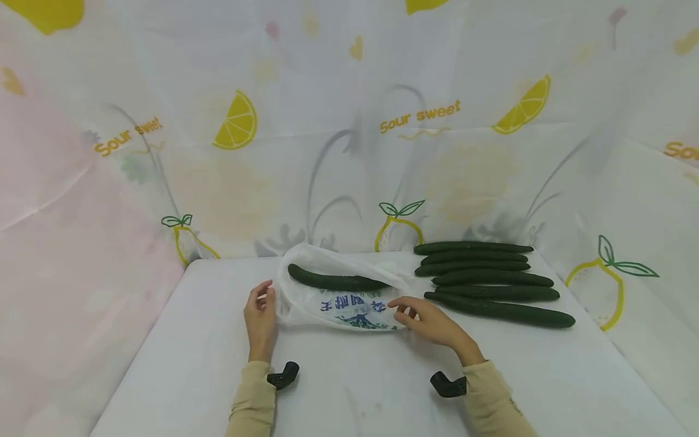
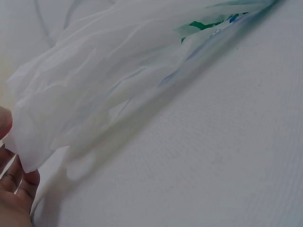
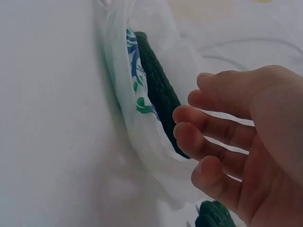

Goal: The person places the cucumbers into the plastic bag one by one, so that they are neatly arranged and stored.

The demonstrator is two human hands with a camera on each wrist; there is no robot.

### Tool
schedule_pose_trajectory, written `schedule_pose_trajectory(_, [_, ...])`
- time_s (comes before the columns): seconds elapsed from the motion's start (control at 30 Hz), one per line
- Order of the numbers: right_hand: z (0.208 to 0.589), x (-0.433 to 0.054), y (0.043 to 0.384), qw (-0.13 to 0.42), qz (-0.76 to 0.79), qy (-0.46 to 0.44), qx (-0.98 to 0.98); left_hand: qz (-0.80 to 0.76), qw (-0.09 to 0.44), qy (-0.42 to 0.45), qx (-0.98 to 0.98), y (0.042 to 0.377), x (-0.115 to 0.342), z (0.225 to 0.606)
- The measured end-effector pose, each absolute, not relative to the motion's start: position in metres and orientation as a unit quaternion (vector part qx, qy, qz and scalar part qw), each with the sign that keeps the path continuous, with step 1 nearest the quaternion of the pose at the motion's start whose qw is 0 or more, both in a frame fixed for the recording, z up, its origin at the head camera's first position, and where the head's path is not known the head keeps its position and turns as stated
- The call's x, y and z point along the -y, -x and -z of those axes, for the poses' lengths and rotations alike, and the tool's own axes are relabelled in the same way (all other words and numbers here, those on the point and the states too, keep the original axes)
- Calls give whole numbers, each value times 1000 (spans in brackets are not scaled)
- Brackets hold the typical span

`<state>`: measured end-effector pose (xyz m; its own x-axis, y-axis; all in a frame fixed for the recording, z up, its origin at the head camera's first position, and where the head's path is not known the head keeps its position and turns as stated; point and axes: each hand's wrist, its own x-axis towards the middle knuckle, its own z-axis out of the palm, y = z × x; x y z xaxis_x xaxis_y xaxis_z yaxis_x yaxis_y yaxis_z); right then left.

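A white plastic bag (image 1: 306,306) with blue and green print lies on the table, its mouth spread wide. One dark green cucumber (image 1: 333,281) rests inside it, its right end partly covered by the bag. At the bag's left edge, my left hand (image 1: 261,321) holds the thin plastic between thumb and fingers; the left wrist view shows the bag's corner (image 2: 35,146) there. My right hand (image 1: 431,321) hovers by the bag's right edge. In the right wrist view its fingers (image 3: 208,146) are loosely bent, with nothing held, close to the cucumber's end.
Several more cucumbers (image 1: 499,309) lie side by side at the right of the white table (image 1: 338,388). A printed cloth (image 1: 327,170) with lemon pictures hangs behind the table and at its sides. Each wrist carries a black camera mount.
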<state>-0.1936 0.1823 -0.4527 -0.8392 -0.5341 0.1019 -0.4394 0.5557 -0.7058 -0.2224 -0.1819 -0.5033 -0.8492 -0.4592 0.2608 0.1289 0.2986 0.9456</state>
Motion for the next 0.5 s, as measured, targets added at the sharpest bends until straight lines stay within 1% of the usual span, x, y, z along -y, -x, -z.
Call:
schedule_pose_trajectory(0.17, [450,-206,189,14,400,228,-888,568,241,-101,780,223,180,503])
schedule_pose_trajectory(0.33, [450,-236,187,-14,429,183,-884,561,229,-99,790,222,176,502])
schedule_pose_trajectory(0.5, [442,-261,186,-36,436,161,-885,564,229,-89,789,221,174,500])
